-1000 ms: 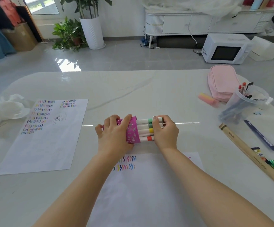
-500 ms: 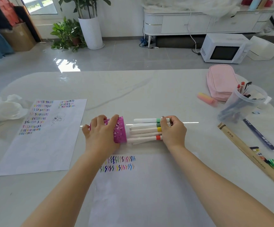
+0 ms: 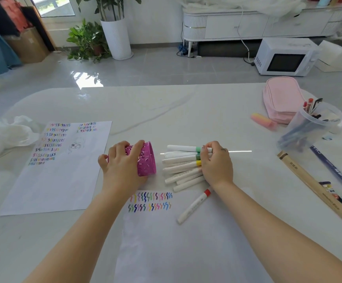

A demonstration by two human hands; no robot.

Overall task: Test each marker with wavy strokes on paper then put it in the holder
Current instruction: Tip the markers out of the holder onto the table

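Magenta perforated cylindrical holder (image 3: 146,160): on its side on the pale glossy tabletop (image 3: 186,111), mouth toward 3 o'clock, left hand (image 3: 125,166) clasped round it, likely against rolling. Bundle of white-barrelled, colour-banded markers (image 3: 182,162): fanned at 3 o'clock of the holder and apart from it, right hand (image 3: 217,164) curled over the cap ends, probably to gather them. Single red-banded white marker (image 3: 194,205): loose on the near white paper sheet (image 3: 186,252), at 7 o'clock of the right hand, untouched.

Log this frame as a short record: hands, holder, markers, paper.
left hand: grips holder, which lies on its side on the table
right hand: holds markers bundled on the table, apart from the holder
loose marker: red-banded, lying alone on paper
strokes: two wavy rows on paper
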